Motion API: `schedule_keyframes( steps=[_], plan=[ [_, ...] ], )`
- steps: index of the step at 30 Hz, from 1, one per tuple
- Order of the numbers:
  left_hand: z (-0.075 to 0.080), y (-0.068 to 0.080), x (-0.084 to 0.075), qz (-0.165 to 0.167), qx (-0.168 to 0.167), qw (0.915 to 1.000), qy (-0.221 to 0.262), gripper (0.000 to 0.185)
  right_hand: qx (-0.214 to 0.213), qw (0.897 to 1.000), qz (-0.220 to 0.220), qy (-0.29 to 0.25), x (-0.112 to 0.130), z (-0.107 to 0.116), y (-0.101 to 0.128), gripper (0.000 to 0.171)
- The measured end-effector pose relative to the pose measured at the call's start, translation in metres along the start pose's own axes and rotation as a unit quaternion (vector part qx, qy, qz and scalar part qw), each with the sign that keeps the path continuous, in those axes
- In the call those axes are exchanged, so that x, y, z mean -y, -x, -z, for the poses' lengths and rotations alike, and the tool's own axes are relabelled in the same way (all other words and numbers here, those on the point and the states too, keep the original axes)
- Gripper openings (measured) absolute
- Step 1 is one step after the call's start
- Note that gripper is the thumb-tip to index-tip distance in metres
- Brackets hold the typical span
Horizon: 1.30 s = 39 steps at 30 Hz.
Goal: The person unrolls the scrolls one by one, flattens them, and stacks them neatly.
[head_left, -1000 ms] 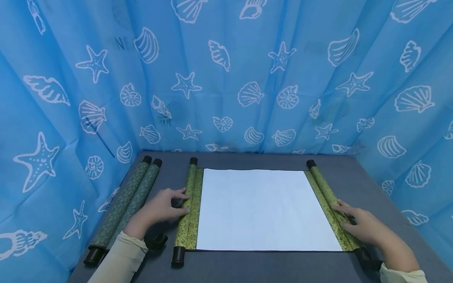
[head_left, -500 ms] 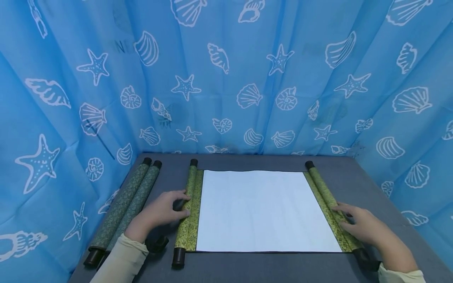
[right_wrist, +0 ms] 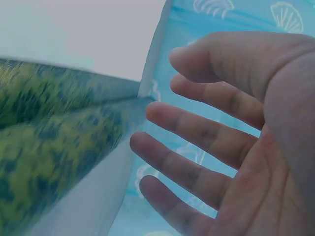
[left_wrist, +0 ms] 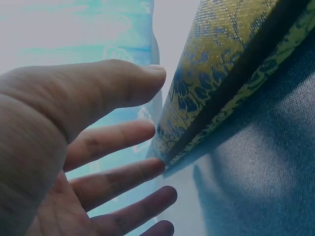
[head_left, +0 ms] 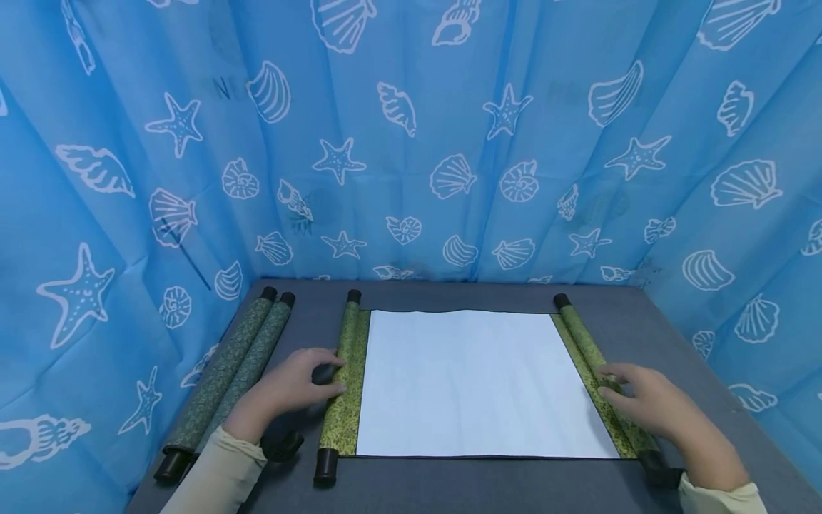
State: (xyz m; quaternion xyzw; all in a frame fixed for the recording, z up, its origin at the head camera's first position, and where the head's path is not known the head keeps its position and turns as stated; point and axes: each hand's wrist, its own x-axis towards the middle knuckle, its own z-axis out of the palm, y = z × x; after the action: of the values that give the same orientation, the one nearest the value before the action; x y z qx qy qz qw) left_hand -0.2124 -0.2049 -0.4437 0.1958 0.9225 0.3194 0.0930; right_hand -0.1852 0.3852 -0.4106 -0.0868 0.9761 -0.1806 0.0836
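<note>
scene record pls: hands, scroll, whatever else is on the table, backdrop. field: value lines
left hand: open, fingers straight, fingertips at the left roller of the open scroll
right hand: open, fingers over the right roller; contact unclear
scroll sheet: white, blank, spread flat between the two yellow-green rollers
rolled scrolls: two, dark green, side by side at the table's left edge
table: dark grey
backdrop: blue cloth with white shells and starfish
</note>
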Motion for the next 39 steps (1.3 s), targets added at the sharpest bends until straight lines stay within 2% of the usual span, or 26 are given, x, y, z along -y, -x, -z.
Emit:
schedule_keyframes(
  steps=[7, 11, 18, 32, 39],
  plan=[
    [0.001, 0.004, 0.0, 0.001, -0.011, 0.9999, -0.009, 0.047, -0.005, 1.0, 0.027, 0.014, 0.026, 0.0, -0.016, 0.041],
    [0.001, 0.004, 0.004, 0.014, -0.01, 0.9998, -0.009, 0.047, -0.012, 0.998, 0.054, 0.018, 0.037, -0.003, -0.023, 0.039],
    [0.006, 0.011, 0.009, 0.03, -0.013, 0.9994, -0.011, 0.045, -0.022, 0.997, 0.074, 0.024, 0.059, -0.012, -0.031, 0.034],
    [0.013, 0.025, 0.016, 0.053, -0.029, 0.9979, -0.023, 0.043, -0.034, 0.994, 0.106, 0.019, 0.084, -0.027, -0.041, 0.03],
    [0.018, 0.034, 0.019, 0.05, -0.026, 0.9983, -0.014, 0.044, -0.037, 0.992, 0.12, 0.008, 0.097, -0.032, -0.047, 0.03]
  ],
)
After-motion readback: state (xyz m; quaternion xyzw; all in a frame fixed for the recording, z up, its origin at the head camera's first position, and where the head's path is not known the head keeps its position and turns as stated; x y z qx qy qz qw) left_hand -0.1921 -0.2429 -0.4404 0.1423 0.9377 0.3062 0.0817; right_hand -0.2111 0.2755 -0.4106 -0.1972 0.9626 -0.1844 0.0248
